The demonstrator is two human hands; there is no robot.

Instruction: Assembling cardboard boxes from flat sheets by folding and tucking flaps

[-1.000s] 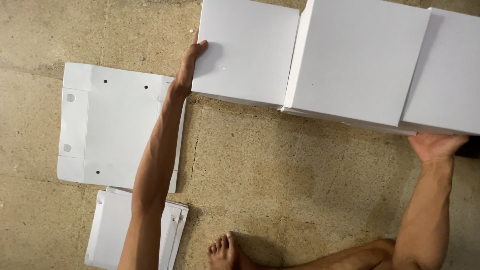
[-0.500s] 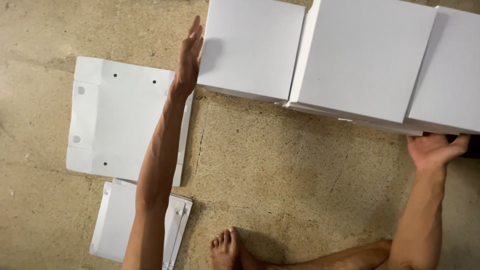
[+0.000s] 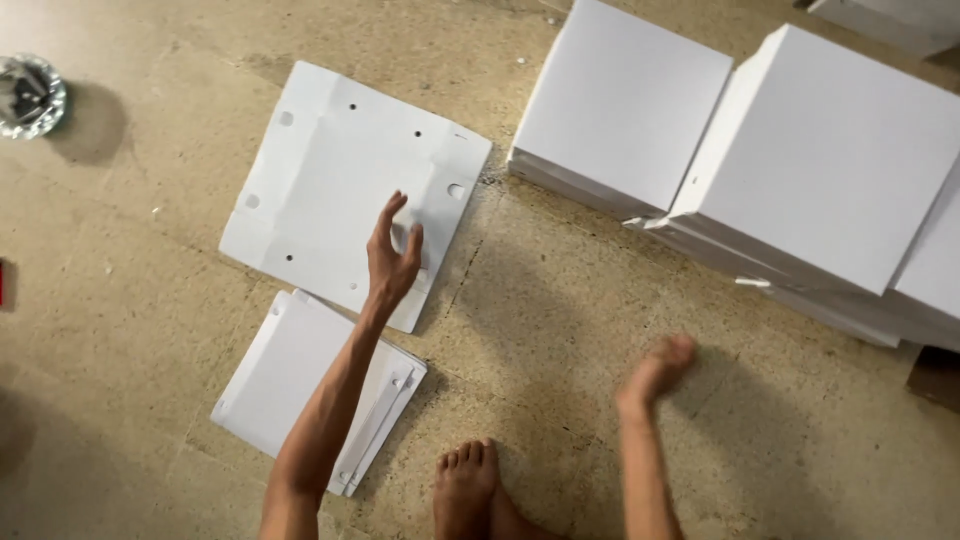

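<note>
My left hand hovers with fingers spread over the near right part of a flat white punched cardboard sheet lying on the floor. It holds nothing. My right hand is blurred, loosely curled and empty, above bare floor near the middle. White folded boxes stand stacked at the upper right, apart from both hands. A pile of smaller white flat sheets lies under my left forearm.
A bare foot rests on the floor at the bottom centre. A shiny round glass object sits at the far left. The floor is rough beige stone. More white boxes reach the top right corner.
Both hands have left the white boxes. My left hand moved down and left over the punched sheet; my right hand swung left toward the middle. The view shifted, boxes now at upper right.
</note>
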